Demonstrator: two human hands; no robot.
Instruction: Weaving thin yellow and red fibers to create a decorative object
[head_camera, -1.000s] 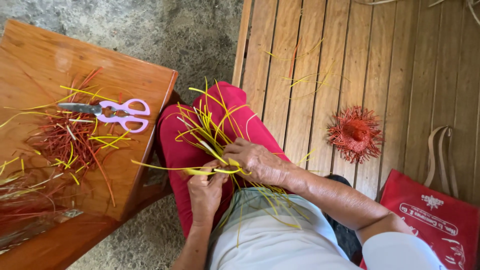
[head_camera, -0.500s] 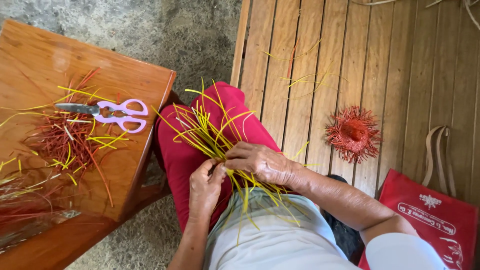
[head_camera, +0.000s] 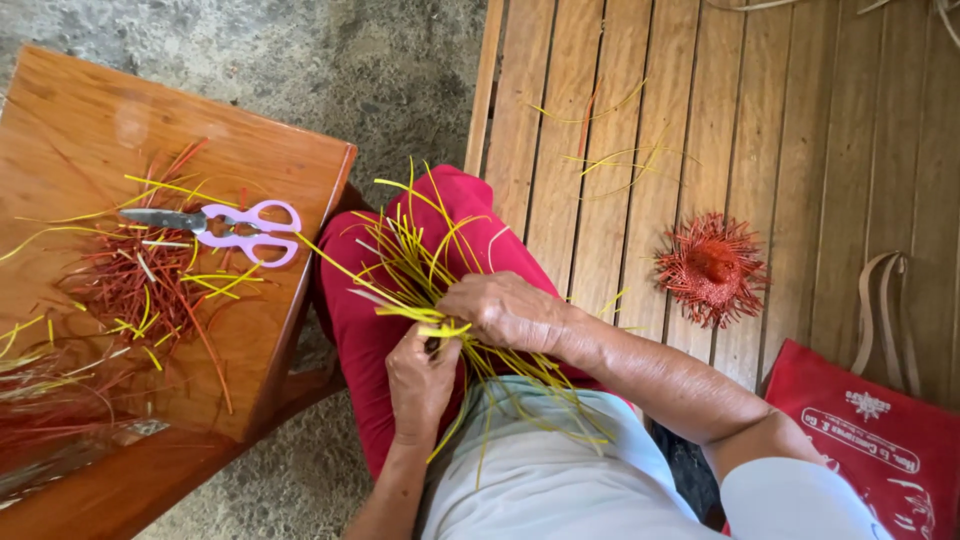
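Probably a home craft spot: slatted wooden bench (head_camera: 780, 130), concrete floor (head_camera: 330, 70), strip-strewn table (head_camera: 70, 120).

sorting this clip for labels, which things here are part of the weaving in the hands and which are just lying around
In hand:
- left hand and right hand, both gripping the yellow strips on the lap

Lying about:
- scissors on the wooden table
- red strips on that table
- red woven piece on the slatted bench
- red bag

Left hand (head_camera: 420, 385) and right hand (head_camera: 500, 312) both closed on a bundle of yellow strips (head_camera: 420, 270) over a red-trousered lap. Pink-handled scissors (head_camera: 235, 232) on the wooden tabletop (head_camera: 90, 110) among red strip cuttings (head_camera: 135, 285). Red woven piece (head_camera: 712, 268) on the slatted bench (head_camera: 800, 150).
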